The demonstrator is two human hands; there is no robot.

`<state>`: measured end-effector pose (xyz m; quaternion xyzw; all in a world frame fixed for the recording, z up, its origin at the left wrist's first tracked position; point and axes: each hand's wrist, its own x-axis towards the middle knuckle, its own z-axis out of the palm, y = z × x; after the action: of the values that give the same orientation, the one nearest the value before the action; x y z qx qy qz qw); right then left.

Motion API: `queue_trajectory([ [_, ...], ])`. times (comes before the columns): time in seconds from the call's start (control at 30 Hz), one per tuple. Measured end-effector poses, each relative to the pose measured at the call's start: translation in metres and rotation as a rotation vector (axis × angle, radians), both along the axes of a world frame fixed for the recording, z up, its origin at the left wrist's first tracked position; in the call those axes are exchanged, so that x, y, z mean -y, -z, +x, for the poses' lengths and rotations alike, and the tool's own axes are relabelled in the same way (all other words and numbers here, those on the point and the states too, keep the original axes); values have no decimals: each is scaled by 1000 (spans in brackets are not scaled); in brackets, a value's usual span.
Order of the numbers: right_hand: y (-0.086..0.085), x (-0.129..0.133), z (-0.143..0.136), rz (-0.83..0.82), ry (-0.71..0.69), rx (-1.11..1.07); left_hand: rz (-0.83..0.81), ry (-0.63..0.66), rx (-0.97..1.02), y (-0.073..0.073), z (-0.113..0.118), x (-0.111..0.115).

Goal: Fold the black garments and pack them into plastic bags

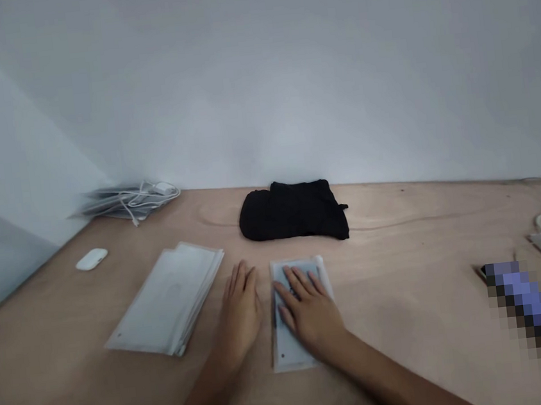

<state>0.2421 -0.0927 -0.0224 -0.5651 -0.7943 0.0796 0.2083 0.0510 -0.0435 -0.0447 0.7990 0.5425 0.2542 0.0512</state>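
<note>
Your flat, open right hand [312, 314] presses the clear plastic zip pouch [290, 348], its long side pointing away from you; your left hand [243, 308] holds nothing.

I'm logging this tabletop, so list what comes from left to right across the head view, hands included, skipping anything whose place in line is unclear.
White case, stacked pouches, left hand, single pouch under the right hand, pixelated purple thing.
</note>
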Motion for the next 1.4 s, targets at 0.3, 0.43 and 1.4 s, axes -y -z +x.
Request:
queue_trajectory([
  [0.3,9,17,152,-56,439,98,12,25,-96,4,-1,2],
  [0.43,18,23,195,-48,570,110,9,18,-72,3,-1,1],
  [1.4,-7,-118,173,6,33,13,3,384,-155,-49,16,-137],
])
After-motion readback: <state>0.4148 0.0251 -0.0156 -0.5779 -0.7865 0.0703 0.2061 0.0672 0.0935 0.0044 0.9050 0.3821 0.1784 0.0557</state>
